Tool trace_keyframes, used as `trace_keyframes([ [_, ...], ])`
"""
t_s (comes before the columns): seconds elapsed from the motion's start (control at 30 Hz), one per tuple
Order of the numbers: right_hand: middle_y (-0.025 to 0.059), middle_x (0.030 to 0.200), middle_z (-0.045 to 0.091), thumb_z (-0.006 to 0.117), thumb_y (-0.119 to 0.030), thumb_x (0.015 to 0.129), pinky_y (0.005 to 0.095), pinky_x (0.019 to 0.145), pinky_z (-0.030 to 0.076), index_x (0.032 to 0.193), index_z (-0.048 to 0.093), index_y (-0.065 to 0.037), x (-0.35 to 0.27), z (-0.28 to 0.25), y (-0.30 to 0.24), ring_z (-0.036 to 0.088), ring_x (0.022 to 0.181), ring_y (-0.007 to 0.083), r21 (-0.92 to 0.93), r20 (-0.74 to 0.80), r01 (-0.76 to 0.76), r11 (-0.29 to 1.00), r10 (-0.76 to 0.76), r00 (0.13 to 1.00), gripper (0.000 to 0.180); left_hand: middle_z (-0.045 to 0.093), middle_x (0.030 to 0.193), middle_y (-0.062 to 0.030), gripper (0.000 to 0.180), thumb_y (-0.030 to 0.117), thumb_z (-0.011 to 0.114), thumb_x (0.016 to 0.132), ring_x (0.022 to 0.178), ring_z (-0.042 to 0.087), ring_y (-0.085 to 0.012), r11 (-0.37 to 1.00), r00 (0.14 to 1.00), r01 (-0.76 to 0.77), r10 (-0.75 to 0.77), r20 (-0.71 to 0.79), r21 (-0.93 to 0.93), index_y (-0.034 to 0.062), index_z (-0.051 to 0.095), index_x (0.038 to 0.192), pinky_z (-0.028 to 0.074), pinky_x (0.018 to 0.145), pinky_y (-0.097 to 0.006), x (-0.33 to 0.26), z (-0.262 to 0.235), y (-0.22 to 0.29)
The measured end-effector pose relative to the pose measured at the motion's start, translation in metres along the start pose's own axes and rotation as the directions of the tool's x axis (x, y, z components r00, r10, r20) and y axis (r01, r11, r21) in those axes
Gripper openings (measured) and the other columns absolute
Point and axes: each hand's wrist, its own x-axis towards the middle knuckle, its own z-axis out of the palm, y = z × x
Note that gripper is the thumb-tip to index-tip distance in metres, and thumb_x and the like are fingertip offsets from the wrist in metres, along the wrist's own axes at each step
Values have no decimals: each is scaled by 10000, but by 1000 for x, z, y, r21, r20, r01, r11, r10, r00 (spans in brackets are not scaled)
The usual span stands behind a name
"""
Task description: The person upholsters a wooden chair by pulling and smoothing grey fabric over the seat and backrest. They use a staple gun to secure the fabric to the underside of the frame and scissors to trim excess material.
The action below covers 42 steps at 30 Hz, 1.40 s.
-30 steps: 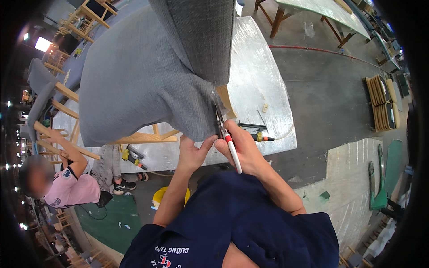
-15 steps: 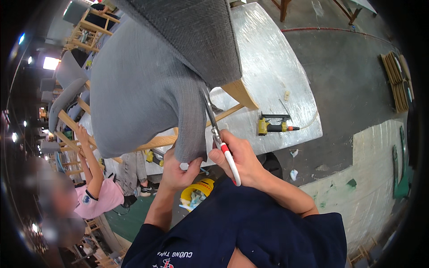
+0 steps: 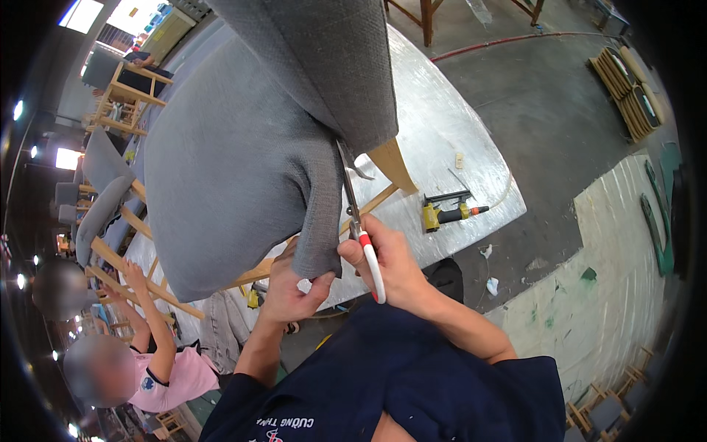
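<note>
A grey upholstered chair [image 3: 221, 162] with wooden legs lies tipped over in front of me. A loose flap of its grey fabric [image 3: 322, 214] hangs down near the join between two padded parts. My left hand [image 3: 291, 291] pinches the lower end of that flap between thumb and fingers. In my right hand [image 3: 390, 261] is a pair of scissors [image 3: 371, 264] with white and red handles. Its blades point away from me, along the flap's right edge, with the tips close to the join. How far the blades are apart is hard to make out.
The chair rests on a table wrapped in shiny film [image 3: 449, 110]. A yellow and black staple gun [image 3: 445, 212] with an air hose lies at the right. To the left, a person in a pink shirt [image 3: 173, 379] handles another chair [image 3: 107, 214]. Stacked brown panels [image 3: 622, 96] stand far right.
My view has shifted, and the yellow bucket below the table has mostly gone out of sight. My left hand still pinches the flap, and the scissors stay in my right hand.
</note>
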Motion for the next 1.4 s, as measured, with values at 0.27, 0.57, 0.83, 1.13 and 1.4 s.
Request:
trace_keyframes([
  [0.27,192,649,574,744,-581,958,440,601,468,827,525,1,-13,-10,-42,600,597,321,-361,-37,-76,929,67,997,636,726,931,-117,122,34,721,774,914,682,-357,995,997,-78,78,8,-56,45,713,895,528,874,-447,-7,1,0],
  [0.57,83,600,436,835,-498,905,355,536,376,776,472,-33,-28,-15,-59,412,577,173,-535,-73,23,845,-74,995,604,742,1037,-149,227,74,738,822,998,716,-355,958,992,-83,53,-114,-276,27,731,1043,525,942,-465,-28,36,-8],
  [0.83,2,594,412,824,-477,930,305,516,322,746,475,-51,-38,-56,-24,353,588,96,-353,54,44,935,-27,998,581,757,1085,-162,306,159,751,907,1032,728,-354,785,852,-121,-232,-470,-607,4,718,1169,538,937,-455,33,154,-98],
  [1.13,-22,682,536,789,-176,961,259,577,399,874,644,-37,-32,-143,79,466,638,60,-381,-168,-83,921,19,986,218,770,981,-152,154,118,720,950,880,743,-375,937,688,285,-347,-637,-203,40,734,1082,573,788,-434,5,167,-107],
  [1.4,148,1110,686,674,-92,998,332,854,519,1223,668,19,88,-223,171,645,1021,201,-737,-17,267,621,-412,911,251,750,1059,-126,155,130,665,985,1010,715,-335,729,676,684,-625,-392,18,74,750,1102,555,867,-409,-265,188,-143],
])
